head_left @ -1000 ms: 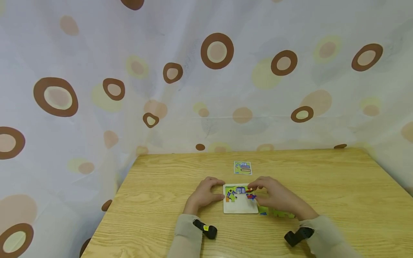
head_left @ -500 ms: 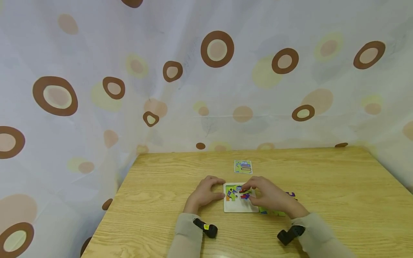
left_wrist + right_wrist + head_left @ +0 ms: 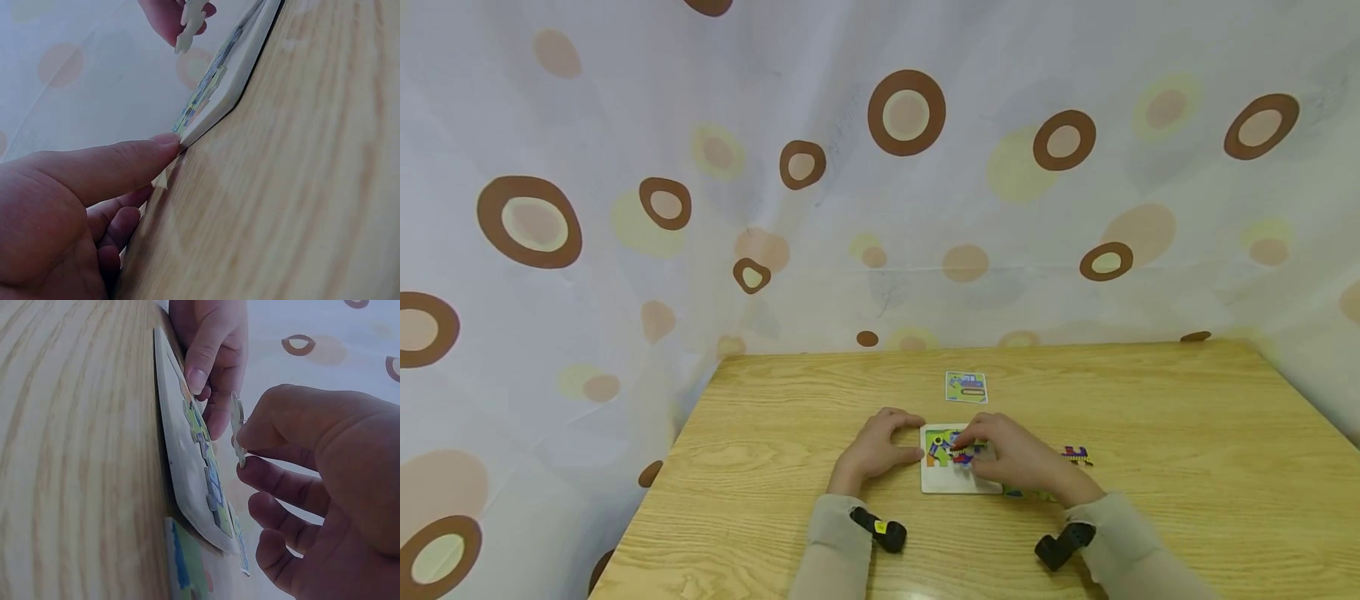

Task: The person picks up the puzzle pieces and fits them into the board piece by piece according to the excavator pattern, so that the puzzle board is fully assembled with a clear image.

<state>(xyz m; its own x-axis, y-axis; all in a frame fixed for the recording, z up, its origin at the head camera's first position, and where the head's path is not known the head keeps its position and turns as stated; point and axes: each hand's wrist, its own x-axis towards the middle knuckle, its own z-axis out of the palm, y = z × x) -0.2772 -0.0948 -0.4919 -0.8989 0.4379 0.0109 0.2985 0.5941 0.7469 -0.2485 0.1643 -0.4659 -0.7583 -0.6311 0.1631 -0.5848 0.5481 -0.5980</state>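
At the heart of the wooden table (image 3: pixel 760 500) lies the white puzzle tray (image 3: pixel 943 482), flat on the wood, and that's where all the action is! Read the tray as a clock, twelve pointing away from the person.

Nine o'clock: the left hand (image 3: pixel 876 450) is on duty, thumb and forefinger spread apart, their tips touching the tray's edge. The left wrist view has that thumb right up against the rim.

Swing round to three, and what a neat pinch from the right hand (image 3: pixel 1017 454)! Thumb and forefinger are clamped on a small puzzle piece (image 3: pixel 960 455), showing red from above, held over the middle of the dial. And the right wrist view gives us daylight: a clear gap between piece and tray!

Fitted pieces (image 3: pixel 933 454) run from nine o'clock up to twelve, green with blue and a dash of orange at the lower end; bare white shows at six.

Outside the dial now! At twelve, well apart, a picture card (image 3: pixel 966 387) of a digger lies flat. At three, beyond the right hand, a loose piece (image 3: pixel 1078 456) in purple and yellow. At four, green pieces (image 3: pixel 1033 495), partly covered by the right hand.
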